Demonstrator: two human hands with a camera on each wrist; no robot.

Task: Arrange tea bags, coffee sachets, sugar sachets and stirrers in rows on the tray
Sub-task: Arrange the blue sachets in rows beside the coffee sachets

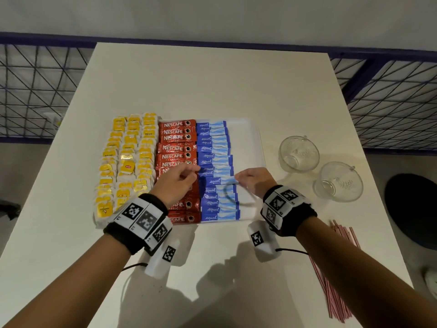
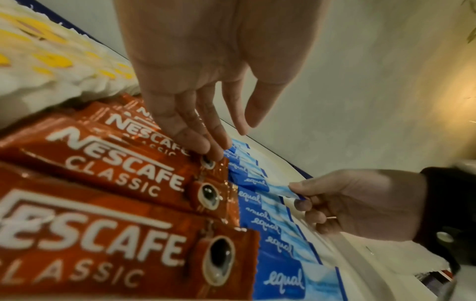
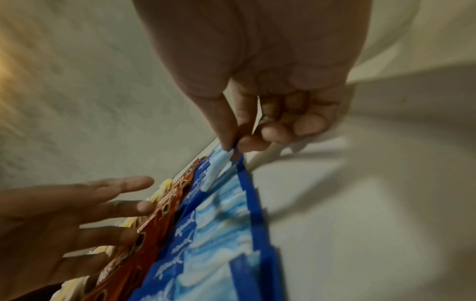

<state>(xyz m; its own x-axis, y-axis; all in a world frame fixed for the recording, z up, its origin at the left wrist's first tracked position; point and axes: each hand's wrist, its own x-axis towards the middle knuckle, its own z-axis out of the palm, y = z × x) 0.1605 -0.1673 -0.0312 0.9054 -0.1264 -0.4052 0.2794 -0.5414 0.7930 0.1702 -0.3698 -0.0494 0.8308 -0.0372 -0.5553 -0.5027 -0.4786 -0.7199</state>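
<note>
On the white tray (image 1: 246, 143) lie three columns: yellow tea bags (image 1: 127, 162) on the left, red Nescafe coffee sachets (image 1: 176, 147) in the middle and blue sugar sachets (image 1: 212, 143) on the right. My right hand (image 1: 237, 179) pinches the right end of one sugar sachet (image 1: 217, 181) between thumb and index finger, low over the sugar column; the same pinch (image 3: 233, 149) shows in the right wrist view. My left hand (image 1: 192, 172) is open, its straight fingers (image 2: 206, 146) touching the coffee sachets (image 2: 123, 175) near their right ends. Red-and-white stirrers (image 1: 335, 268) lie on the table at the front right, off the tray.
Two glass cups (image 1: 299, 153) (image 1: 338, 181) stand on the table to the right of the tray. The tray's right strip beside the sugar column is bare. A blue wire fence (image 1: 35, 91) runs behind the table on both sides.
</note>
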